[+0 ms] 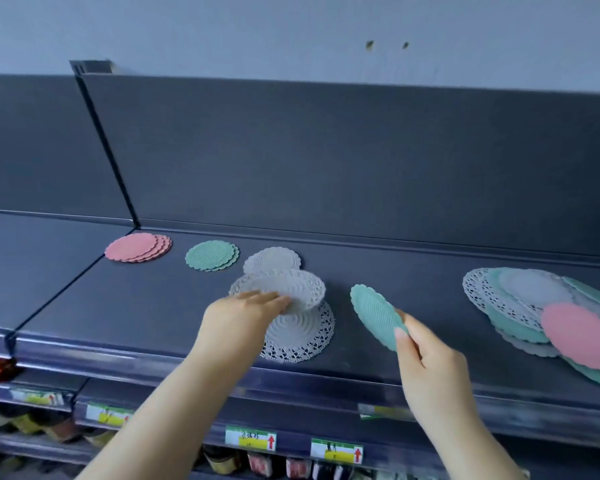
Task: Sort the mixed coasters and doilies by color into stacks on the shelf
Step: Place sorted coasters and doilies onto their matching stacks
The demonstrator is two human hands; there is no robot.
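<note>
Green coaster (374, 317) sits pinched, tilted, in my right hand (426, 368); my left hand (246, 310) pinches a white doily (278, 289) just above the white pile (302, 337). Next, I judge: carry green past my left grip to the green stack (212, 255).

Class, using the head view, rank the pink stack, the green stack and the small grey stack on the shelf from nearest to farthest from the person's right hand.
1. small grey stack, mid-shelf, nearest the right hand
2. green stack, further left
3. pink stack, farthest left
</note>
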